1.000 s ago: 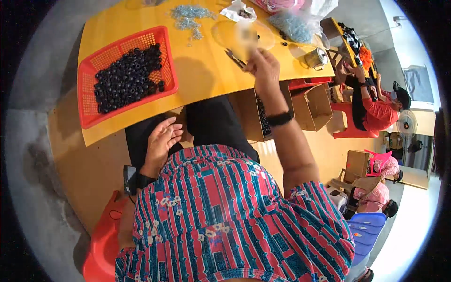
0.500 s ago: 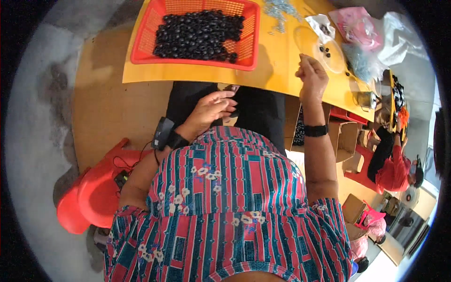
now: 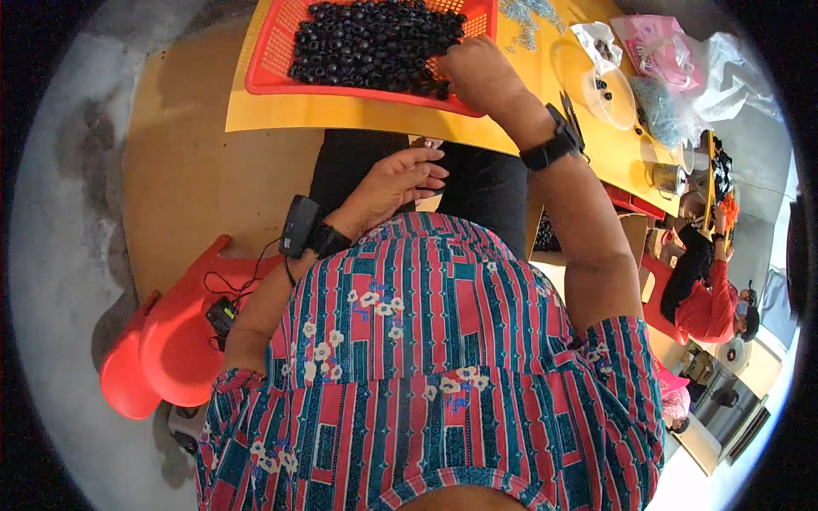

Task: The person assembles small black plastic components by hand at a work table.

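My right hand (image 3: 482, 75) is over the right rim of a red plastic basket (image 3: 358, 88), fingers bent inward with the tips at the heap's edge. Many small, round, black pieces with holes (image 3: 375, 43) fill the basket. What the right fingertips grip, if anything, is hidden. My left hand (image 3: 396, 186) hovers over my lap, below the table edge, its fingers stretched and slightly apart. Nothing shows in it.
On the yellow table (image 3: 545, 72) are small clear pieces (image 3: 527, 19), a round clear dish (image 3: 613, 102) with black pieces, a metal cup (image 3: 667, 179) and plastic bags (image 3: 656, 51). A red chair (image 3: 179, 341) stands left. Another person (image 3: 711, 302) sits far right.
My right hand has moved left from beside the dish to the basket's right side. The left hand remains over my lap. The view has shifted slightly.
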Available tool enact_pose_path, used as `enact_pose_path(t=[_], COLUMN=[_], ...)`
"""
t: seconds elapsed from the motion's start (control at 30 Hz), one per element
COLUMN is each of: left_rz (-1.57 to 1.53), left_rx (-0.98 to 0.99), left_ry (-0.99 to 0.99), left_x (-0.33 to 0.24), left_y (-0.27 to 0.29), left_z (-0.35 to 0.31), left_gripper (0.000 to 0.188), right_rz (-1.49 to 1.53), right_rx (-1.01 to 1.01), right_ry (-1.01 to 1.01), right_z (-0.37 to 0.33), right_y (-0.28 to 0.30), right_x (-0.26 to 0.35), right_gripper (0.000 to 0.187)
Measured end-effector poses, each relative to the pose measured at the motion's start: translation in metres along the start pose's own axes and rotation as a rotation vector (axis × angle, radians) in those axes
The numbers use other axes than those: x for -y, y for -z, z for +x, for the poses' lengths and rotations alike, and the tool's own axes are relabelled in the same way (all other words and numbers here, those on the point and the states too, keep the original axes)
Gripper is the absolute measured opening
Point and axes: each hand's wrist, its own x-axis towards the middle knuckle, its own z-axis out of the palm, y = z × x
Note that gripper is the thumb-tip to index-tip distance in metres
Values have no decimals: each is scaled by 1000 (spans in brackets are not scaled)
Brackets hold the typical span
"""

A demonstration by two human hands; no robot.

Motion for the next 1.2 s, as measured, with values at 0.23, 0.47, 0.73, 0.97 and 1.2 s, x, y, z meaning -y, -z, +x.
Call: enact_pose_path(t=[0.23,0.47,0.73,0.97,1.2], left_rz=[-17,16,44,28,-28], left_rx=[26,19,-23,14,39], left_ry=[11,24,-57,-170,-215], left_x=[0,0,-8,-17,-26], left_y=[0,-2,-12,-13,-24], left_z=[1,2,-5,0,6], left_gripper=[39,36,35,30,28], right_rz=[-76,9,1229,1813,1774], right_rx=[217,-16,-556,-590,-511], right_ry=[-52,-18,-326,-350,-328], right_z=[12,-1,-59,-91,-97], right_y=[-2,-2,8,6,-2], right_x=[4,-14,8,39,59], right_gripper=[18,15,19,23,21])
